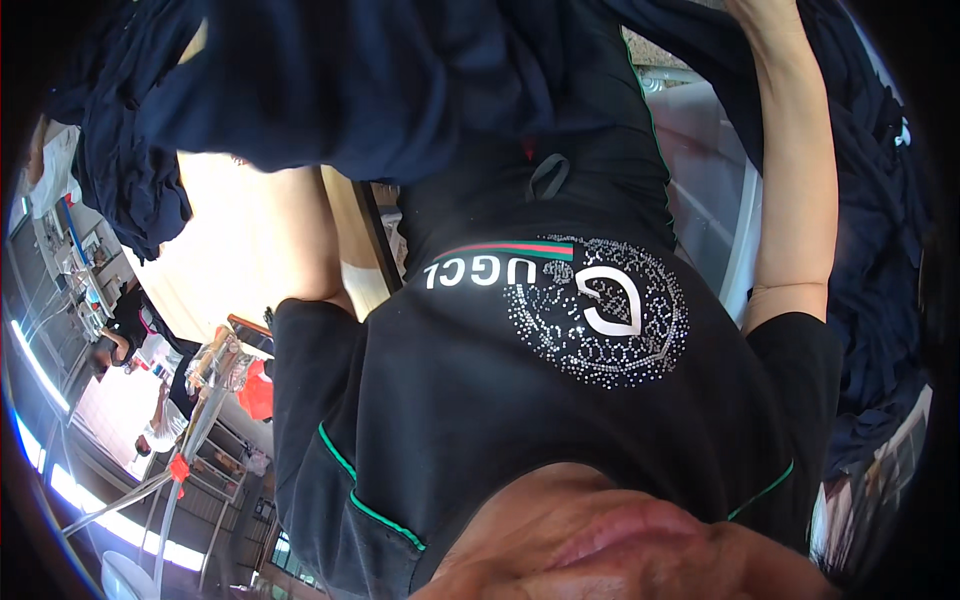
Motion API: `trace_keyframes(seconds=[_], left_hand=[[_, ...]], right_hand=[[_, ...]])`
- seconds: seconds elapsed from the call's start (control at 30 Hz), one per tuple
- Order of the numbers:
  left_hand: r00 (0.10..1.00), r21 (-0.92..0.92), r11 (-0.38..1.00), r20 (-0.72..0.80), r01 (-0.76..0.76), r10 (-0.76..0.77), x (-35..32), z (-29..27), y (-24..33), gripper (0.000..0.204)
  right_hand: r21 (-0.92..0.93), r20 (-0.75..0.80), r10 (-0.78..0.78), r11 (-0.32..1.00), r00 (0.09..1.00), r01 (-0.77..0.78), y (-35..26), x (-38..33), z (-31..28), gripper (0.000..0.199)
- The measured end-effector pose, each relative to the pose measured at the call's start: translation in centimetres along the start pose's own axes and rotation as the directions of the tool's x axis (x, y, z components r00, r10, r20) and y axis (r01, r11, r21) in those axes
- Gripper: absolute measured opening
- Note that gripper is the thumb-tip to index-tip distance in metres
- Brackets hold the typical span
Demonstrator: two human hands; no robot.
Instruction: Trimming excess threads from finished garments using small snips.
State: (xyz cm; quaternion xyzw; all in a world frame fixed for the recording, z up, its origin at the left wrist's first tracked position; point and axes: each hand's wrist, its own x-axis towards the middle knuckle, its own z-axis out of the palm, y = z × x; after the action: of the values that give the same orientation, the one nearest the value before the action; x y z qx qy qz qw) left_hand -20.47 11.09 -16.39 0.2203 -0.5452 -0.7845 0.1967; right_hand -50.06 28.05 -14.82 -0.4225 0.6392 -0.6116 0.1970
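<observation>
A large piece of dark navy cloth [340, 95] hangs in loose folds across the upper part of the head view, over my lap. My left arm [305, 235] passes beneath its lower edge, and the cloth hides my left hand. On the other side, my right forearm [797, 150] reaches up past more navy cloth. Only the wrist end of my right hand [765, 8] shows at the top edge; its fingers are cut off, so what it holds cannot be seen.
Bunched navy cloth [130, 185] lies at the left on a pale tabletop [235, 245]. A larger heap of dark cloth [880, 310] rises beside my right arm. Far left, other people [160, 430] stand among workshop tables, poles and bright lights.
</observation>
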Motion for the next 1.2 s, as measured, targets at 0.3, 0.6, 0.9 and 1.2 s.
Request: trace_keyframes(seconds=[0.3,0.6,0.9,1.2], left_hand=[[0.990,-0.404,0.914,0.142,0.033,0.027,2.1,3.3,1.8,0.034],[0.992,-0.648,0.761,0.113,0.034,0.052,9.6,-2.4,0.5,0.032],[0.909,0.503,0.843,-0.415,0.191,0.042,3.7,-0.2,-3.2,0.049],[0.950,0.913,0.406,0.091,0.041,-0.299,2.7,3.0,-5.4,0.043]], right_hand=[[0.252,0.333,0.255,0.904,0.908,-0.346,-3.2,-0.7,1.0,0.038],[0.282,0.099,0.240,0.924,0.966,-0.259,-3.3,-0.4,1.4,0.033],[0.183,0.097,0.232,0.952,0.968,-0.246,-3.1,-0.4,1.6,0.031],[0.111,0.087,0.258,0.957,0.962,-0.267,-2.5,-0.6,1.2,0.030]])
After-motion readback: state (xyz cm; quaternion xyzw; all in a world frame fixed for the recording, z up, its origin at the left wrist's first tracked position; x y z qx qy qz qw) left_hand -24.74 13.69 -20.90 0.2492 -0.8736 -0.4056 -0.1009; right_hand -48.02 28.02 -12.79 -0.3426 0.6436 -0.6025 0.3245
